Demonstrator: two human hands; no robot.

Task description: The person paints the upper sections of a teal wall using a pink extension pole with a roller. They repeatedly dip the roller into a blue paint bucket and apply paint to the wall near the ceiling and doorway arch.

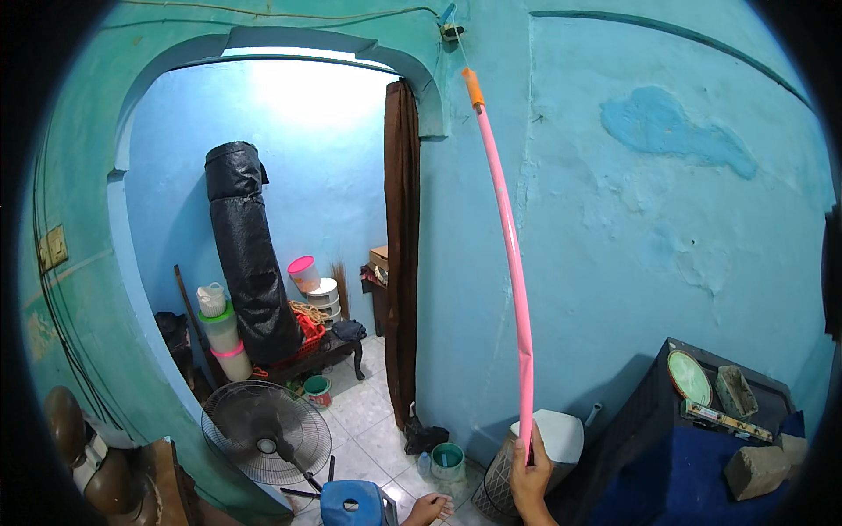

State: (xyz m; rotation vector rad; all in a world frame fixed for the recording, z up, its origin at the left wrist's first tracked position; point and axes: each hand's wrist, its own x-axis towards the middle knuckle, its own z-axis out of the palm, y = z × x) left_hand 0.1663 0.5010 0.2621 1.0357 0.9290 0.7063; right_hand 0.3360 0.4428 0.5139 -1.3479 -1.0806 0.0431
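My right hand [531, 480] is closed around the lower part of a long pink pole [509, 228]. The pole leans up along the blue wall, slightly creased below its middle, and ends in an orange cap [474, 88]. A thin pale string runs from the cap up to a small dark fitting [452, 32] high on the wall, with a blue piece beside it. Low in the view, my left hand [430, 508] shows partly, its fingers extended and nothing visible in them. It is nearest to a blue plastic stool [353, 504].
A standing fan [266, 444] stands in front of an arched doorway with a brown curtain [403, 254]. Beyond leans a black roll [250, 263]. A lidded hamper [560, 436], green bucket [447, 460] and dark cabinet [645, 394] holding blocks and a tray lie right.
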